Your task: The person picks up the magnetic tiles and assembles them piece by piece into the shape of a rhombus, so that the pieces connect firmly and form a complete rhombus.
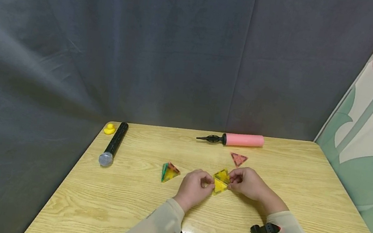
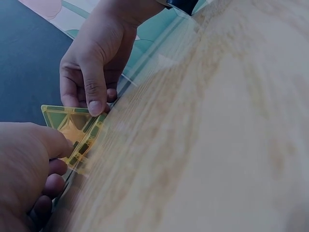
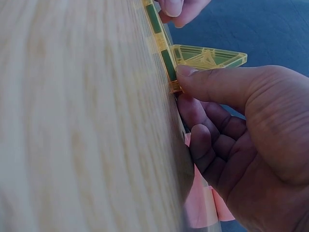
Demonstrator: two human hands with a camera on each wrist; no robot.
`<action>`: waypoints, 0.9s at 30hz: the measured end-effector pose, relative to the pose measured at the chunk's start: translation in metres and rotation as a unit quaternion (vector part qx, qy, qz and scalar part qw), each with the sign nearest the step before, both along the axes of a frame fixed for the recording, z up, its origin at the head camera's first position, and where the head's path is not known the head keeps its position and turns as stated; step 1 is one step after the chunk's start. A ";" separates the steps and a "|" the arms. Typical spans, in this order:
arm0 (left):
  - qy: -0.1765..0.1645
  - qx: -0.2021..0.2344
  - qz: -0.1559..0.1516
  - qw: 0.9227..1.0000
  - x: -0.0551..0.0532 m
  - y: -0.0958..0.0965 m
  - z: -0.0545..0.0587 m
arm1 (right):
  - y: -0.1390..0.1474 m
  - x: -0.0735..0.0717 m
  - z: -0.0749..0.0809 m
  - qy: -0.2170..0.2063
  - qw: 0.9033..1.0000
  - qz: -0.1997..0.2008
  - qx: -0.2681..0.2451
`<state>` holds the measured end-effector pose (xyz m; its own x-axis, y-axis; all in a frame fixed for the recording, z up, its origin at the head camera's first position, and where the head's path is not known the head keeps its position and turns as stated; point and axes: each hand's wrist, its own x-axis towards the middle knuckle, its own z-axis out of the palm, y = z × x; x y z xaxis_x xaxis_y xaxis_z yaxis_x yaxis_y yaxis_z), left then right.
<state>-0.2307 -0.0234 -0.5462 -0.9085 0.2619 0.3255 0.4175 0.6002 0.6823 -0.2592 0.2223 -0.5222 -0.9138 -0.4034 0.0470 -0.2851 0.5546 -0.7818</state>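
Two yellow translucent triangular magnetic tiles meet along an edge between the hands. In the head view the nearer tile (image 1: 220, 187) lies low at the tabletop, and the farther tile (image 1: 222, 175) sits just beyond it. One tile (image 3: 212, 58) stands up at an angle from the other (image 3: 157, 29) in the right wrist view. My left hand (image 1: 195, 188) pinches the left end of their shared edge. At the right end, the thumb and fingers of my right hand (image 1: 248, 183) pinch the corner. Curled fingers partly cover both corners.
Left of the hands stands a small tile pyramid (image 1: 170, 172) in green, red and yellow. A red triangular tile (image 1: 239, 159) lies beyond the right hand. Farther back are a pink hand pump (image 1: 244, 140), a black microphone (image 1: 115, 144) and a yellow rubber duck (image 1: 110, 129).
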 end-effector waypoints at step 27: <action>-0.024 0.007 0.004 1.000 -0.001 0.001 -0.001 | 0.002 0.000 0.000 -0.008 1.000 0.003 -0.005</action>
